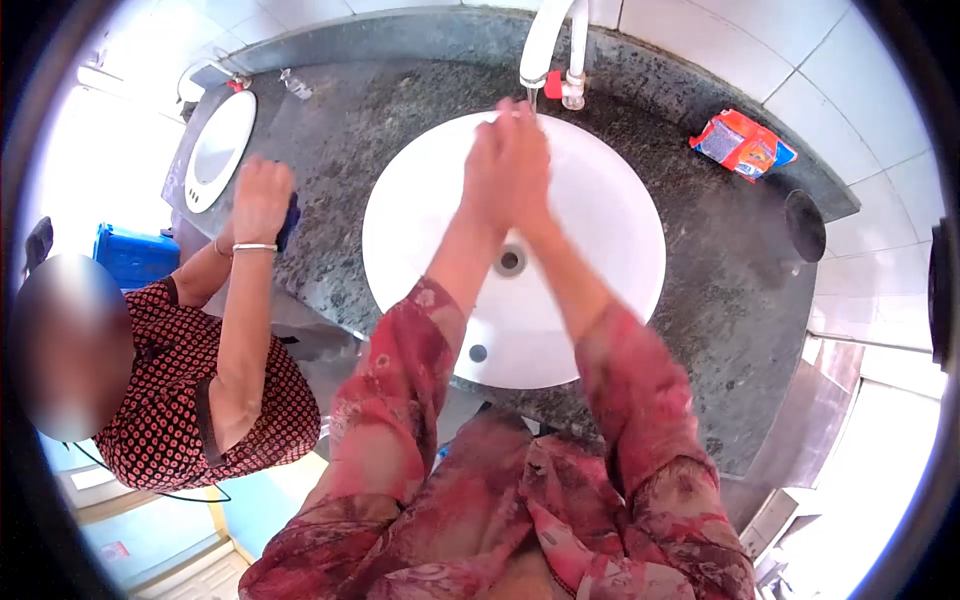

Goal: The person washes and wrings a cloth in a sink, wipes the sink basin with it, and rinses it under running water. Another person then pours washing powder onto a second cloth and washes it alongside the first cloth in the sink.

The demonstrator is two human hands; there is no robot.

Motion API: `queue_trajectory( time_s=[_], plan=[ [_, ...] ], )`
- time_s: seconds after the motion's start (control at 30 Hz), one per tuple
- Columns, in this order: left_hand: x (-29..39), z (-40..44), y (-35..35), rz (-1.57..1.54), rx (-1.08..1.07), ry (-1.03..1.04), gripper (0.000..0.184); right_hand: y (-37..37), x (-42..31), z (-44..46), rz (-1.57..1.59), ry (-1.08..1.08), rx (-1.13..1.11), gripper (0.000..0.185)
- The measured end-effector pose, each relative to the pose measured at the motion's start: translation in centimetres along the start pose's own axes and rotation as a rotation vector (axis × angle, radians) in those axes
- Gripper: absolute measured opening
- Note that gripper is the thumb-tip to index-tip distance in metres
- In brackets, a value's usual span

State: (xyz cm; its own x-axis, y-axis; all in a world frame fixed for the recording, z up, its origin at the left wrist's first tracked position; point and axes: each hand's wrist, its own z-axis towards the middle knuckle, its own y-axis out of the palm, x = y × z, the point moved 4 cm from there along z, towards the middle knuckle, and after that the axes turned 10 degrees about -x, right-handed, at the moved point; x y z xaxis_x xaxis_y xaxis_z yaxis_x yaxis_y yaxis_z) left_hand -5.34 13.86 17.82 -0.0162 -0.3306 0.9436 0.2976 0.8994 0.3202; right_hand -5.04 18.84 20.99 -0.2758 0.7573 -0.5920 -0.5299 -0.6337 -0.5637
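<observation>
Head view: left hand [480,165] and right hand [525,150] pressed together under tap [543,45], top center, above basin [590,250]; finger spread unclear.

Sink [600,230] in counter [720,300], faucet [541,45] behind, packet [740,146] right

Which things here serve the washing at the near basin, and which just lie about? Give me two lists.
Apparently in use:
left hand
right hand
white basin
tap

Just lying about:
orange-and-blue packet
small clear object
</observation>
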Motion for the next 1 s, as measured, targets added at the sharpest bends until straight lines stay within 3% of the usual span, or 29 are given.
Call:
queue_trajectory(
  time_s=[0.03,0.07,0.13,0.2,0.27,0.33,0.37,0.4,0.47,0.53,0.6,0.67,0.7,0.73,0.8,0.87,0.9,0.93,1.0],
  plan=[
    [-1.4,-0.2,1.3,-0.828,0.198,-0.188,0.033,0.0,3.6,2.7,0.261,0.279,-0.273,0.03],
    [-1.5,-1.1,2.2,-0.821,0.242,-0.159,0.03,-0.1,5.6,4.5,0.263,0.334,-0.445,0.028],
    [-2.0,-0.1,1.7,-0.806,0.215,-0.109,0.037,1.4,7.5,4.1,0.21,0.169,-0.47,0.025],
    [-0.5,0.3,-0.6,-0.699,0.283,-0.24,0.048,0.0,2.4,0.4,0.388,0.038,-0.363,0.022],
    [1.0,-0.8,-0.8,-0.737,0.111,-0.19,0.058,1.6,2.0,-0.8,0.258,-0.011,-0.242,0.026],
    [-2.2,0.0,-0.2,-0.896,-0.228,-0.14,0.045,2.3,1.8,-2.3,0.004,-0.101,0.002,0.036],
    [-1.1,-0.9,2.0,-0.739,0.222,-0.214,0.028,1.2,4.3,0.7,0.235,0.273,-0.37,0.042],
    [-2.9,-1.4,1.5,-0.779,0.288,-0.203,0.026,1.5,6.7,2.3,0.344,0.431,-0.392,0.043],
    [-2.8,-0.9,1.2,-0.75,0.223,-0.127,0.033,0.8,6.3,3.1,0.163,0.339,-0.756,0.043],
    [-0.4,-0.4,-0.9,-0.66,0.304,-0.211,0.039,-0.2,2.0,-0.5,0.421,0.167,-0.486,0.038],
    [0.7,-0.3,-2.9,-0.769,0.291,-0.209,0.041,-1.6,-2.1,-3.4,0.258,-0.12,-0.19,0.037],
    [-2.7,0.3,-2.8,-1.016,-0.469,-0.09,0.042,0.8,0.8,-0.8,0.371,0.145,-0.476,0.042],
    [-1.2,-1.2,-0.3,-0.66,0.262,-0.28,0.036,1.7,3.3,0.9,0.283,0.255,-0.564,0.042],
    [-2.7,-1.7,-0.2,-0.757,0.167,-0.219,0.033,2.5,6.1,2.6,0.19,0.359,-0.65,0.043],
    [-2.2,-1.3,0.6,-0.725,0.186,-0.173,0.033,2.7,7.6,2.6,0.673,0.677,-0.556,0.043],
    [-2.6,0.6,-2.2,-0.854,0.275,-0.176,0.035,2.6,3.9,-0.1,0.378,0.316,-0.756,0.046],
    [-1.8,0.7,-4.0,-0.741,0.025,-0.102,0.035,0.5,1.1,-1.8,0.505,0.188,-0.422,0.052],
    [1.3,0.0,-2.9,-0.798,0.128,-0.094,0.035,-1.0,-0.6,-2.8,0.424,0.033,-0.352,0.056],
    [1.2,0.3,-3.2,-0.702,-0.133,-0.084,0.033,-1.4,-1.1,-2.6,0.4,-0.019,-0.241,0.047]
  ],
)
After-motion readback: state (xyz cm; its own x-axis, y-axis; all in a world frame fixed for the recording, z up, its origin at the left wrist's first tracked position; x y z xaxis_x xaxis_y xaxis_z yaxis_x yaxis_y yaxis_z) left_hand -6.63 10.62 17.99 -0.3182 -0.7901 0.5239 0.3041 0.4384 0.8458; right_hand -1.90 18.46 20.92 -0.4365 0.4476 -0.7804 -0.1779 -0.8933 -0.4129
